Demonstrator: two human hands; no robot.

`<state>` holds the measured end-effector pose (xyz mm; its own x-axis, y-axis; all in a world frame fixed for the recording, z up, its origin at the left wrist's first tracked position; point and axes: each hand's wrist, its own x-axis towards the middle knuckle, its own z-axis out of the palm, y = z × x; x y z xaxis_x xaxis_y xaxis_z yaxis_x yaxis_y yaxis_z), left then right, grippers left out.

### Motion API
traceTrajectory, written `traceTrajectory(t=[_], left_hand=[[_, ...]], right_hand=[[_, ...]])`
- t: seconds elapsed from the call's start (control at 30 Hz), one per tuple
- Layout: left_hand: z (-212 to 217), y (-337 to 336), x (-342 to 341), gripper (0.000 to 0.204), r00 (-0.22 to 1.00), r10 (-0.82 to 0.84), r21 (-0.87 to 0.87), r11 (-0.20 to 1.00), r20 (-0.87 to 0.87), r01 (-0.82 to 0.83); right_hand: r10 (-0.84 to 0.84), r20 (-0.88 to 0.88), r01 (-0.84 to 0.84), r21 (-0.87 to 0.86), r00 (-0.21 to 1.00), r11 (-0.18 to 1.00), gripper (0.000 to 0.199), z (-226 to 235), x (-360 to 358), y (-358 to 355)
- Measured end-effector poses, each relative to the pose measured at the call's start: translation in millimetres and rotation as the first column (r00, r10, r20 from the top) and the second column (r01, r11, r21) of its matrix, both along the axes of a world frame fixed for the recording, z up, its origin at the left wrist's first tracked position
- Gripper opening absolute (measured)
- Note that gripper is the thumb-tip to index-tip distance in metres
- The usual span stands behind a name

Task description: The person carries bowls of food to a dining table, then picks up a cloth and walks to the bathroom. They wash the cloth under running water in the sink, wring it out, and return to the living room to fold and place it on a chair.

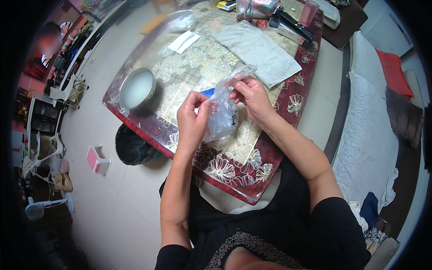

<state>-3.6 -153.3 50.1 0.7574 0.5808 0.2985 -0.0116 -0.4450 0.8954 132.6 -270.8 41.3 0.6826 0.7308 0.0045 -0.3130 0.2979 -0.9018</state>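
Between my hands, above the near part of the table, hangs a thin translucent plastic bag (219,118). My left hand (192,114) pinches its left edge with thumb and fingers closed. Higher up on the right, my right hand (252,96) grips the bag's gathered top, a strip of which sticks out past the fingers. Something blue (208,92) shows behind the bag; most of it is hidden, and I cannot tell what it is. To the left of my left hand stands a metal bowl (151,90) with whitish, cloudy liquid in it.
A grey towel (256,51) lies folded on the flower-patterned table (220,168), with a white folded tissue (184,42) left of it. Remote controls (294,24) and a pink cup (308,13) stand far right. A black-lined bin (135,144) and pink-topped stool (98,160) are on the floor.
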Motion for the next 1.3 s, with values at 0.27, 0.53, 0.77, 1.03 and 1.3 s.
traceTrajectory(t=[0.27, 0.53, 0.77, 1.03, 1.3], left_hand=[[-1, 6, -5, 0.010, 0.999, -0.001, 0.183, 0.983, -0.045, 0.010], [10, -3, -2, 0.019, 0.993, -0.115, -0.190, 0.975, 0.009, 0.115], [2, -2, -4, 0.007, 0.994, 0.106, -0.050, 0.993, 0.016, -0.105], [7, 5, -6, 0.007, 0.975, 0.211, 0.055, 0.975, 0.074, -0.215], [-4, 18, -7, 0.007, 0.935, 0.328, 0.100, 0.934, 0.137, -0.343]], right_hand=[[0.012, -0.152, -0.009, 0.022, 0.988, 1.000, 0.017, 11, 5, -2], [0.179, 0.237, -0.200, 0.068, 0.955, 0.977, 0.025, 17, -2, -1], [0.019, 0.830, 0.232, -0.178, 0.558, 0.956, 0.025, 32, -17, -3], [-0.069, 0.782, 0.258, -0.120, 0.620, 0.959, 0.015, 19, -4, -3], [-0.090, 0.362, 0.069, 0.071, 0.928, 0.995, 0.008, 5, -2, 6]])
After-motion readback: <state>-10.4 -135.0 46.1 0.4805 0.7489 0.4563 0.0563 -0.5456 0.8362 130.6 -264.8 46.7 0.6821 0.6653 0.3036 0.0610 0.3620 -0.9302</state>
